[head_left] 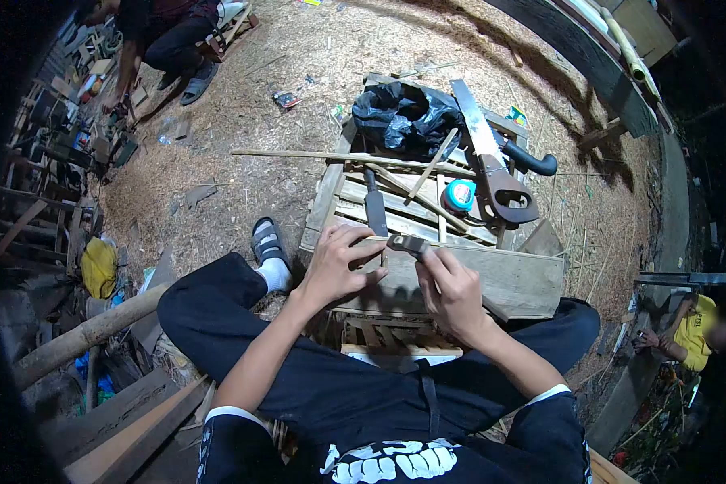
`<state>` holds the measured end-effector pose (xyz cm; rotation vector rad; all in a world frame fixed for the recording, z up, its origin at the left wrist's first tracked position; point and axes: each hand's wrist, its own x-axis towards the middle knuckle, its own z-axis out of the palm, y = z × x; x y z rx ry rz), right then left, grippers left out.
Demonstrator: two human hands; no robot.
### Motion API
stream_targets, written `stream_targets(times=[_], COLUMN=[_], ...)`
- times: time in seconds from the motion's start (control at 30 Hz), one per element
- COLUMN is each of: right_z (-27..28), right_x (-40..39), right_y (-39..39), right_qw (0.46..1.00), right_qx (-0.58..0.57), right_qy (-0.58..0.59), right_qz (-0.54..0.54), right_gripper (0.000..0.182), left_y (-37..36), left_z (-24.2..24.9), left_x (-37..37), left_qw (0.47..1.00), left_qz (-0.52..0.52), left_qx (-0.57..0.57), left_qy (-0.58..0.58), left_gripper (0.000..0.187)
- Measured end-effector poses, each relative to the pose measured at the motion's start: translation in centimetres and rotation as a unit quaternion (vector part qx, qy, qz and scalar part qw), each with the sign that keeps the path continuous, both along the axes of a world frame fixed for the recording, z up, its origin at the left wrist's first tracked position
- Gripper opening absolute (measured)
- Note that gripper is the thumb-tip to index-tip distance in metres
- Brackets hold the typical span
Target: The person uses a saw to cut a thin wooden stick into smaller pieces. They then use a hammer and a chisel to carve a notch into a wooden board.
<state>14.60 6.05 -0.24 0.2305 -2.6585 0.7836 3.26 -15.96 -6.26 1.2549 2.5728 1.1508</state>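
In front of my lap, my right hand [450, 292] is closed on a small dark block-like piece [409, 244] with a lighter patch on top. I cannot tell what kind of thing it is. Beside it, my left hand [339, 262] has its thumb and fingers apart, fingertips close to the dark piece. Both hands are over the near edge of a low slatted wooden bench [492, 274]. Just beyond my left hand lies a flat dark blade with a handle [375, 206]. A blue-and-white tape measure [460, 196] rests on the slats.
A handsaw [492, 153], a black plastic bag [407, 121] and thin wooden sticks [298, 154] lie on the bench. A dark curved handle [531, 157] is beside the saw. One person [177, 48] crouches at upper left; another [690, 335] is at far right. Bamboo [89, 335] crosses the left.
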Motion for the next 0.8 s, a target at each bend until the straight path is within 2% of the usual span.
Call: stream_targets(times=[0.07,0.2,0.3,0.37,0.47,0.53,0.57,0.63,0.7,0.8], right_z=[-0.5,-0.5,-0.4,0.2,-0.8,1.2,1.0,-0.4,-0.8,0.8], right_x=[-0.1,-0.1,-0.3,-0.5,-0.8,-1.3,-1.2,-0.7,-0.6,-1.2], right_y=[0.3,0.4,0.1,0.3,0.2,0.0,0.0,0.2,0.1,0.2], right_qw=[0.997,0.999,0.997,0.978,0.979,0.935,0.935,0.960,0.968,0.952], right_qx=[0.004,-0.029,-0.057,-0.068,-0.136,-0.238,-0.238,-0.150,-0.143,-0.194], right_qy=[-0.075,-0.029,-0.046,-0.196,-0.150,-0.248,-0.247,-0.237,-0.206,-0.224], right_qz=[0.008,0.003,-0.020,0.018,0.009,-0.092,-0.093,0.018,0.015,-0.076], right_gripper=[0.048,0.047,0.044,0.039,0.038,0.037,0.037,0.035,0.035,0.035], left_y=[0.0,-0.1,0.1,0.1,0.0,-0.1,0.0,0.0,0.1,0.1], left_z=[0.0,0.2,0.4,0.5,0.5,0.3,0.3,0.5,0.6,0.5], left_x=[-0.1,-0.1,-0.1,0.0,-0.1,0.2,0.2,0.1,0.1,0.2], left_qw=[1.000,1.000,1.000,1.000,1.000,1.000,1.000,1.000,1.000,1.000], left_qz=[-0.004,-0.004,-0.006,0.002,0.001,0.000,0.000,0.002,0.001,0.002], left_qx=[0.002,0.001,0.000,0.008,0.008,0.007,0.005,0.002,0.006,0.008], left_qy=[-0.002,-0.002,0.005,-0.008,-0.007,-0.003,0.003,0.013,0.028,0.022], left_gripper=[0.046,0.045,0.045,0.046,0.044,0.045,0.044,0.044,0.044,0.043])
